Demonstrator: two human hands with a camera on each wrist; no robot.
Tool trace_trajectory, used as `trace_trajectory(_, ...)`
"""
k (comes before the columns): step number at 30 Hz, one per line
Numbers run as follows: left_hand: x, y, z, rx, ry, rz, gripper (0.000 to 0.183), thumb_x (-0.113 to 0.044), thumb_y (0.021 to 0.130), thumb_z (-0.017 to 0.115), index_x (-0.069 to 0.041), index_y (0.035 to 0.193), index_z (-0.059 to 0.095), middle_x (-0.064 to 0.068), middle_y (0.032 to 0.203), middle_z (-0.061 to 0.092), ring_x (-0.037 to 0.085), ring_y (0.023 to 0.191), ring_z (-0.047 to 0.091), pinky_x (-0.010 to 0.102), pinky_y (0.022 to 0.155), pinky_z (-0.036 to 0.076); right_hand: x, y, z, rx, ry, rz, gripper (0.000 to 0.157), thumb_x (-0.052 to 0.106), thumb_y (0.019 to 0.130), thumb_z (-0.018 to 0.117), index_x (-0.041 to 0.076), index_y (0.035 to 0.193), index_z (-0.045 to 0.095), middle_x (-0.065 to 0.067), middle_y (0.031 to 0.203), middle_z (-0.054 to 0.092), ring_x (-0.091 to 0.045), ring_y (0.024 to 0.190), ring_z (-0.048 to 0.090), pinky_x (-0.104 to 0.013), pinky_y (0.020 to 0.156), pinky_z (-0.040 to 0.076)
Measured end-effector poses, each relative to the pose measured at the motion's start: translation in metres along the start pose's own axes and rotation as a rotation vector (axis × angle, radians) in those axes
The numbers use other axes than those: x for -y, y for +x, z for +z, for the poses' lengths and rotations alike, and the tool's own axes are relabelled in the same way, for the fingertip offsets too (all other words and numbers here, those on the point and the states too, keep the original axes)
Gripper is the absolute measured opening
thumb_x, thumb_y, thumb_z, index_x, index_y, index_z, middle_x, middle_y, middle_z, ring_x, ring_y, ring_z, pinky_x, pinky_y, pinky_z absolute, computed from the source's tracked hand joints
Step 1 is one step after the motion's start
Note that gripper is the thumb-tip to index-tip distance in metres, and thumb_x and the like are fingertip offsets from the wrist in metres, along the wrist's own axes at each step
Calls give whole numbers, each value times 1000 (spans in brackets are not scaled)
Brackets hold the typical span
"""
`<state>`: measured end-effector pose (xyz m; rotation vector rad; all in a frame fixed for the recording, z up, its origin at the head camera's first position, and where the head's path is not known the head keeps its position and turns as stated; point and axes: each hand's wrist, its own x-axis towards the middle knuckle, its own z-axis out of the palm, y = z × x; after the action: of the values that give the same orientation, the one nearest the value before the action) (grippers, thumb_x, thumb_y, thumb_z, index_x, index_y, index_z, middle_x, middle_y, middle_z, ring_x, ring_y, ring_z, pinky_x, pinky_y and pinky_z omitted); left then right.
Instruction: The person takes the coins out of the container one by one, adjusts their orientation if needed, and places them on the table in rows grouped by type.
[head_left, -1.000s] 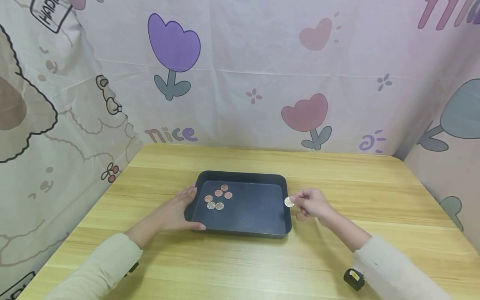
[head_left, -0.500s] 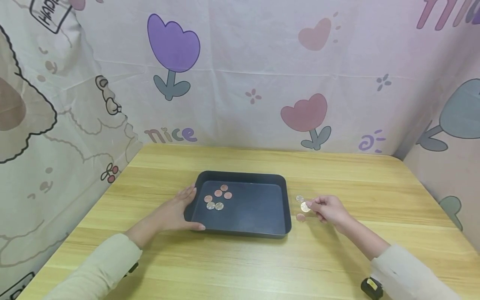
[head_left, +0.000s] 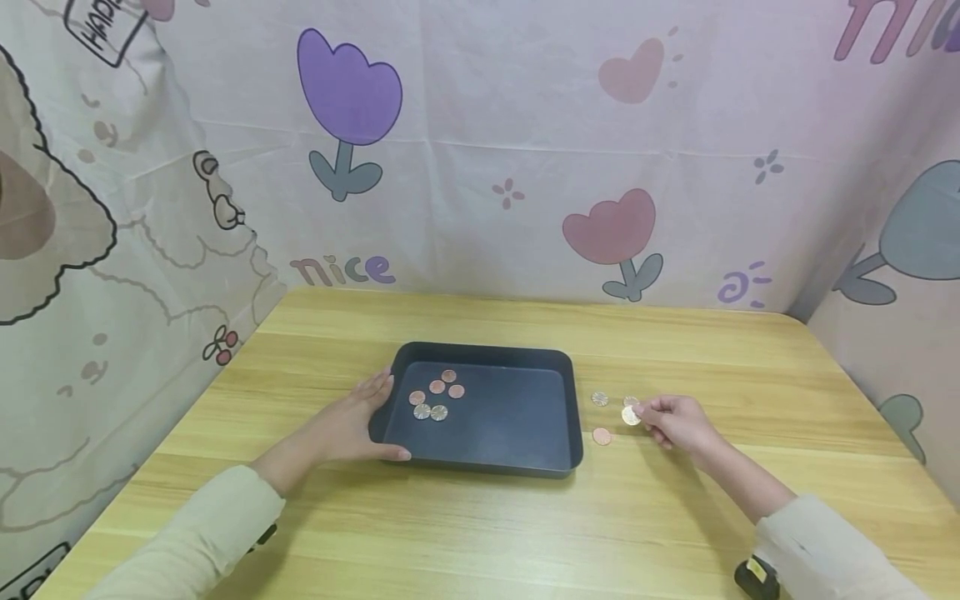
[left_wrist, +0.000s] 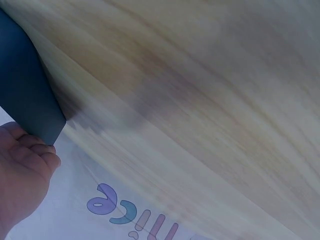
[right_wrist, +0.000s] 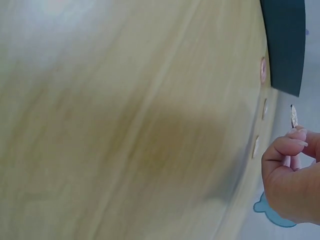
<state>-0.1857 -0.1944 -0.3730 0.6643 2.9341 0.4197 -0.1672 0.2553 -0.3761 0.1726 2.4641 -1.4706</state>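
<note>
A dark rectangular baking tray stands on the wooden table. My left hand grips its left end, fingers along the side wall and thumb at the front edge. Inside, toward the left, lie several copper coins and two gold-toned coins. Right of the tray, my right hand pinches a shiny gold-toned coin between thumb and fingertips, raised off the table in the right wrist view. On the table nearby lie a copper coin, a pale coin and another pale coin, partly hidden behind the held one.
The wooden table reaches back to a printed cloth with flowers and hearts, which also hangs at both sides. A black wrist device shows at the right sleeve, close over the tabletop.
My right hand has moved right, away from the tray's right rim, still pinching the gold-toned coin. Two pale coins on the table have come into sight. The left hand and tray keep their place.
</note>
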Motion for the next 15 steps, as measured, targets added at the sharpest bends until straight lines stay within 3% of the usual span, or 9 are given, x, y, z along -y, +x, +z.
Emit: trace_trajectory(15, 1, 0, 0, 9, 7, -2, 118, -76, 59, 59, 3, 140, 24, 17, 151, 14, 42, 135, 19, 53, 107, 26, -12, 14, -14, -62, -27, 39, 30, 19, 91, 51, -9, 100, 54, 4, 67, 52, -3, 53, 44, -15, 48, 41)
